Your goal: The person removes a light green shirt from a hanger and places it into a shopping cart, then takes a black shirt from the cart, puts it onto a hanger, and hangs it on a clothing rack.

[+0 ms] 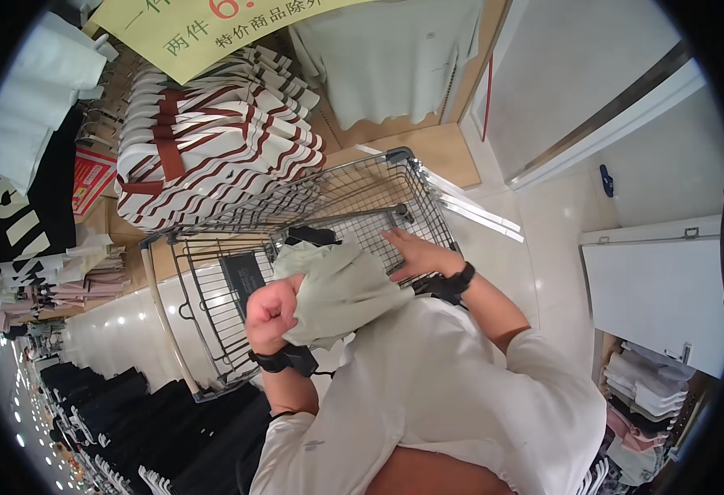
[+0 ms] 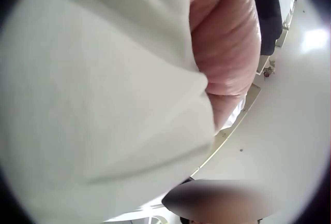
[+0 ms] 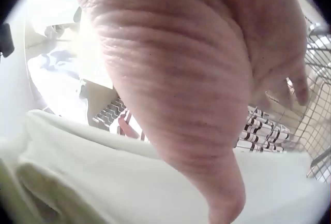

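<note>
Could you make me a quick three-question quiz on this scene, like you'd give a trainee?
1. Which hand is clenched on the pale green cloth?
A) right hand
B) left hand

2. True or false: striped garments hang beside the cart.

3. Fill in: the large sign at the top of the head view is coloured ____.

Key:
1. B
2. True
3. Yellow

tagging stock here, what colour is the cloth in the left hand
The cloth in the left hand is pale grey-green, best seen in the head view.
</note>
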A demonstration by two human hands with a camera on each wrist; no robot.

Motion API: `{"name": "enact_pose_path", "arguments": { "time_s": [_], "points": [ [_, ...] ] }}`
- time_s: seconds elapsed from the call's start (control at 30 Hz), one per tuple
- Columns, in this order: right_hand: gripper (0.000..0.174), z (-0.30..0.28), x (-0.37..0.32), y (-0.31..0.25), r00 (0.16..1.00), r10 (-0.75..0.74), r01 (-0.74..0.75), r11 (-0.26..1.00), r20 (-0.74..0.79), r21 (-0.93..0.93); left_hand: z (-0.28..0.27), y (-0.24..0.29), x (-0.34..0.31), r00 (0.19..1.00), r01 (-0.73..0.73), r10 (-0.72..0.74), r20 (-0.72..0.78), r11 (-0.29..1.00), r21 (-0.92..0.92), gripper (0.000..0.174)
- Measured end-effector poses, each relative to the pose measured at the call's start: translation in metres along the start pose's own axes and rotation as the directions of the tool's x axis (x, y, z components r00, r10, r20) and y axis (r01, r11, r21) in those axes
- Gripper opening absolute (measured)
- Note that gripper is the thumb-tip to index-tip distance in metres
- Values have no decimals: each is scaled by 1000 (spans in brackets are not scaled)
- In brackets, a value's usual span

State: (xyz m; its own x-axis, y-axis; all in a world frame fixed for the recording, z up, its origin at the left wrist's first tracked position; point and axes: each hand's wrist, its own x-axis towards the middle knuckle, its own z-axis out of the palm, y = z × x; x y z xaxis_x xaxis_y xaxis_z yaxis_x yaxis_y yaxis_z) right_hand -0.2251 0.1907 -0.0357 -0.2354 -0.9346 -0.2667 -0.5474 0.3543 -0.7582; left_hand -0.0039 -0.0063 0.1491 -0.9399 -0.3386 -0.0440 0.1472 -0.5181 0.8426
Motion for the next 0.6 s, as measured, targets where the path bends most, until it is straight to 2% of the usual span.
{"name": "enact_pose_path", "arguments": {
  "time_s": [0.07, 0.1, 0.13, 0.17, 0.2, 0.23, 0.3, 0.33, 0.37, 0.4, 0.43, 0.47, 0.5, 0.53, 0.57, 0.6],
  "points": [
    [90, 13, 16, -7, 999, -18, 19, 1000, -39, 24, -3, 6, 1, 946, -218, 224, 236, 975, -54, 14],
    [93, 18, 22, -8, 996, -36, 40, 998, -77, 49, -3, 11, 3, 946, -216, 222, 236, 975, -52, 14],
    [93, 22, 26, -3, 996, -36, 41, 998, -79, 51, -2, 18, 6, 877, -183, 248, 411, 964, -191, 12],
    [78, 24, 33, 2, 974, -190, 179, 979, -123, -96, 0, 24, 8, 773, -121, 290, 564, 940, -318, 11],
    [63, 23, 39, 6, 928, -343, 302, 921, -145, -245, 0, 26, 8, 731, -132, 309, 608, 939, -318, 10],
    [63, 11, 43, 4, 927, -344, 303, 921, -147, -244, -3, 28, 5, 731, -131, 307, 610, 940, -315, 10],
    [27, -13, 45, 2, 998, -64, 64, 998, 11, 23, -17, 35, -11, 841, -261, 297, 451, 955, -142, 17],
    [11, -19, 36, 3, 948, -91, 108, 993, -306, 40, -28, 38, -15, 863, -285, 317, 394, 948, -138, 16],
    [11, -32, 27, 6, 916, 0, 44, 994, -400, 101, -36, 42, -22, 862, -285, 316, 396, 949, -137, 16],
    [10, -49, 18, 6, 869, 94, -14, 986, -486, 165, -36, 47, -26, 929, -331, 292, 227, 930, 160, 17],
    [7, -56, 14, 22, 812, 111, 1, 981, -573, 191, -39, 53, -29, 950, -296, 309, 45, 845, 446, 21],
    [5, -60, 8, 37, 747, 134, 16, 976, -651, 219, -55, 57, -32, 984, -159, 177, 26, 803, 574, 38],
    [3, -72, -4, 37, 707, 187, 18, 959, -682, 282, -54, 57, -30, 984, -161, 175, 31, 802, 575, 38],
    [4, -87, -15, 31, 665, 239, 25, 940, -708, 341, -53, 56, -28, 984, 158, -38, -174, 645, 748, 44],
    [4, -94, -19, 28, 664, 240, 25, 940, -708, 341, -52, 55, -28, 890, 456, -189, -416, 389, 800, 51],
    [7, -98, -24, 25, 612, 249, 110, 913, -750, 393, -86, 28, -33, 964, 265, -23, -264, 164, 950, 50]
  ]
}}
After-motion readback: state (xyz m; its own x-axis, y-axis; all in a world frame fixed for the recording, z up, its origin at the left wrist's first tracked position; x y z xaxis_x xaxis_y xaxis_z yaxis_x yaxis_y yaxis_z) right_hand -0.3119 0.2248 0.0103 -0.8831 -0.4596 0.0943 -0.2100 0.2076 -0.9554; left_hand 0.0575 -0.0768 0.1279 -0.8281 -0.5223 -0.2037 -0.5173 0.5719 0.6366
